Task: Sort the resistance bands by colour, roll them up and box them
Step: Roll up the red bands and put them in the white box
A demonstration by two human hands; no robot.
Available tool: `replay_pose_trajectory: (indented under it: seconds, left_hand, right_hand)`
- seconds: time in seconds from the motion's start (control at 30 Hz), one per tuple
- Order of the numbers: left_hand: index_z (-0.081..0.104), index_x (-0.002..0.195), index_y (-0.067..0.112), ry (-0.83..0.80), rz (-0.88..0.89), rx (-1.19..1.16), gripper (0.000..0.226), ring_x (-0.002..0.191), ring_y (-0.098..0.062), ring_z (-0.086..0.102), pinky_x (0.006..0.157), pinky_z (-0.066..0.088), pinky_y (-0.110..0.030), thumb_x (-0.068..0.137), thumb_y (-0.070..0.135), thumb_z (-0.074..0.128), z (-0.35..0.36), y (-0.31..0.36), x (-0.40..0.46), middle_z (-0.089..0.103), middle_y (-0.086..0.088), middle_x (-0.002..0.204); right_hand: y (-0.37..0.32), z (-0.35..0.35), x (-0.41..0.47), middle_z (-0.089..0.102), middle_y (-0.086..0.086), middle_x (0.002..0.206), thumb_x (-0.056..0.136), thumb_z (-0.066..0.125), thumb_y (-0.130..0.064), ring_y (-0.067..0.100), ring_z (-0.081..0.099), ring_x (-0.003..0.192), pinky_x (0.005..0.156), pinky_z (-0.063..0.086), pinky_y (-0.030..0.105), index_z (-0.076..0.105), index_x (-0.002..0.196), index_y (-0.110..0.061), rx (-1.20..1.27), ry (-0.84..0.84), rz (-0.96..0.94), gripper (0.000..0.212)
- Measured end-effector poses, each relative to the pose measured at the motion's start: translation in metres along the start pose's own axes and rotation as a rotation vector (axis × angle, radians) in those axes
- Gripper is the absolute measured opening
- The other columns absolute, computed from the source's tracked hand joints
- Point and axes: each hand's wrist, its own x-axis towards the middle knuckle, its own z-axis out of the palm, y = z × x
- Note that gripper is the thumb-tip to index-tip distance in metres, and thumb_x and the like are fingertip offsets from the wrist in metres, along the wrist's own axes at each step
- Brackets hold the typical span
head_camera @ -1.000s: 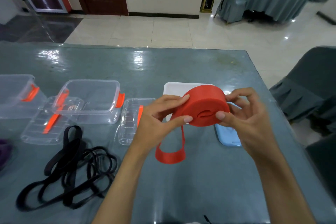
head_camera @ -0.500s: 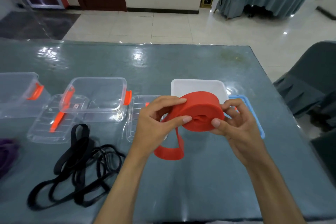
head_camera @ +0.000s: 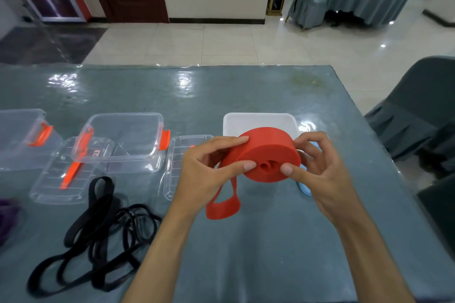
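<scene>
Red band roll [head_camera: 267,155] tilted flatter, hands [head_camera: 206,170] unmoved

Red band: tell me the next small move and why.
Probably wind the hanging tail onto the roll. Both hands, left and right, pinch the red band, which is mostly coiled, but a loose loop still hangs below it. The white box waits open behind.

Bright even indoor light, white glare patches on the glossy tabletop [head_camera: 246,96] near its far edge, soft faint shadows, wide-angle bending at the frame edges, slight overall softness, background blurry
</scene>
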Motion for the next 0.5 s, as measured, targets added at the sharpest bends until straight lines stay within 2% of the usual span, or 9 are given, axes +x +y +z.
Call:
replay_pose_trajectory:
  seconds: [0.13, 0.27, 0.33, 0.4, 0.5]
  left_hand:
    - [0.082, 0.107, 0.034, 0.051, -0.009, 0.023, 0.043, 0.101, -0.015, 0.078, 0.086, 0.058, -0.021, 0.068, 0.022, 0.095, 0.018, -0.002, 0.000, 0.081, 0.002, 0.108]
    - [0.074, 0.129, 0.041, -0.045, -0.004, 0.091, 0.055, 0.117, -0.019, 0.070, 0.101, 0.057, -0.033, 0.078, 0.025, 0.088, 0.031, 0.000, 0.002, 0.072, 0.003, 0.124]
    - [0.070, 0.133, 0.045, -0.057, 0.011, 0.160, 0.056, 0.112, -0.019, 0.067, 0.100, 0.056, -0.034, 0.083, 0.026, 0.085, 0.037, 0.000, 0.003, 0.069, 0.004, 0.121]
    - [0.073, 0.130, 0.041, -0.024, 0.023, 0.169, 0.053, 0.111, -0.017, 0.069, 0.096, 0.056, -0.028, 0.082, 0.025, 0.087, 0.045, -0.001, 0.002, 0.072, 0.003, 0.120]
    - [0.076, 0.118, 0.036, 0.046, 0.013, 0.136, 0.046, 0.112, -0.021, 0.073, 0.096, 0.057, -0.027, 0.076, 0.024, 0.092, 0.061, -0.005, -0.002, 0.077, 0.000, 0.117]
  right_hand:
    - [-0.012, -0.019, 0.007, 0.075, 0.006, 0.107, 0.062, 0.099, -0.043, 0.025, 0.073, 0.096, 0.079, 0.061, 0.033, 0.062, 0.109, -0.028, -0.042, 0.004, -0.026, 0.061]
    - [-0.008, -0.030, 0.010, 0.074, 0.000, 0.108, 0.067, 0.097, -0.039, 0.020, 0.071, 0.095, 0.078, 0.061, 0.033, 0.065, 0.112, -0.030, 0.063, 0.024, -0.061, 0.056]
    - [-0.001, -0.037, 0.008, 0.072, 0.004, 0.110, 0.068, 0.097, -0.037, 0.024, 0.071, 0.098, 0.079, 0.061, 0.037, 0.063, 0.112, -0.027, 0.153, 0.004, 0.002, 0.057]
    - [0.004, -0.048, 0.005, 0.071, 0.007, 0.112, 0.066, 0.099, -0.036, 0.025, 0.070, 0.101, 0.082, 0.061, 0.037, 0.059, 0.108, -0.023, 0.182, -0.059, 0.083, 0.059]
    - [0.007, -0.064, 0.002, 0.073, 0.006, 0.112, 0.062, 0.101, -0.038, 0.024, 0.072, 0.099, 0.080, 0.061, 0.035, 0.057, 0.102, -0.023, 0.096, -0.075, 0.080, 0.061]
